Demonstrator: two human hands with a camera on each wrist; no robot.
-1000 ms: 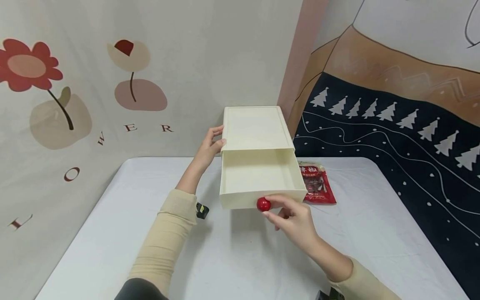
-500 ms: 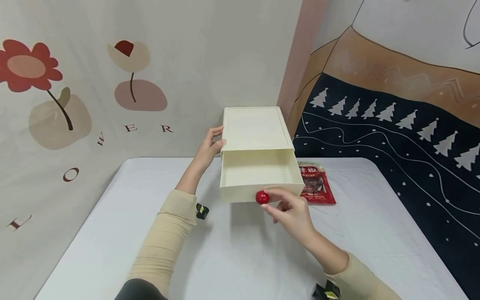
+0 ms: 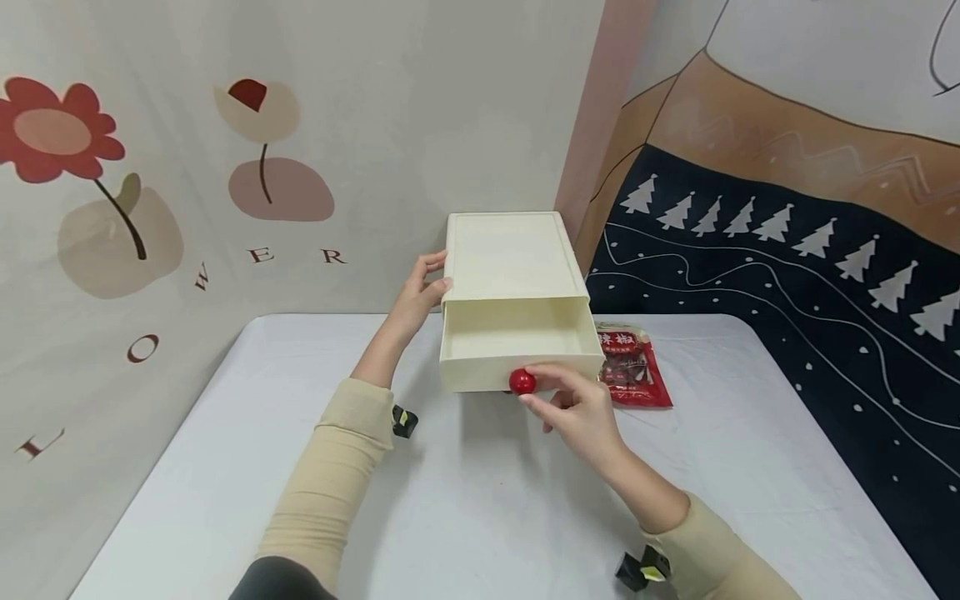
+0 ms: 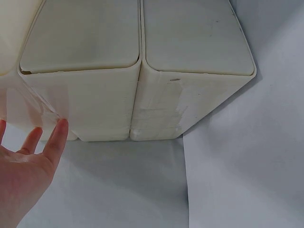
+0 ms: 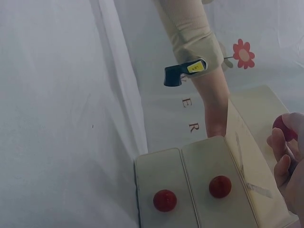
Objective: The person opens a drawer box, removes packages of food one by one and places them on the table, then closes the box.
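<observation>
Cream drawer (image 3: 474, 376) juts partway out of the top tier of the cream cabinet (image 3: 517, 258), on the cabinet's near side, its inner floor in view. Its red knob (image 3: 522, 382) sits at the very tips of the right hand's (image 3: 581, 412) thumb and index finger, which are clamped on it from the right; the other fingers curl beneath. So the drawer's front lies just beyond this grip, while the hand itself stays in front of the cabinet. The left hand (image 3: 414, 300) rests against the cabinet's left side, fingers apart and fairly straight, thumb near the front edge.

Below the drawer, the right wrist view shows two pushed-in drawer fronts on the cabinet, each with a round knob, the middle knob (image 5: 220, 186) and the bottom knob (image 5: 165, 200). Just right of the cabinet, a red packet (image 3: 633, 367) lies on the white table (image 3: 480, 508), its left edge hidden by the drawer.
</observation>
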